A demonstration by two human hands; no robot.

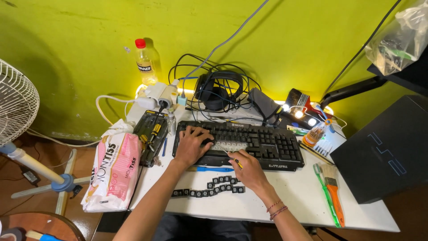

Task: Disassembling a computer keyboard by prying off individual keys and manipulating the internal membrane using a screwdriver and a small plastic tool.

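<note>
A black keyboard (263, 142) lies across a white table (303, 196); a patch in its lower middle has keycaps off and shows pale. My left hand (191, 145) rests flat on the keyboard's left part. My right hand (249, 172) sits at the keyboard's front edge and grips a thin yellow-tipped tool (236, 161) whose tip points into the bare patch. Several loose black keycaps (209, 187) lie in rows on the table in front of the keyboard. A blue tool (209, 169) lies under the front edge between my hands.
A screwdriver case (151, 131) and a pink-and-white bag (113, 172) are at the left. Headphones (218, 91), cables, a power strip (156, 96) and a bottle (145, 62) stand at the back. An orange brush (334, 196), a green toothbrush (324, 194) and a black console (388, 149) are right. A fan (15, 107) stands left.
</note>
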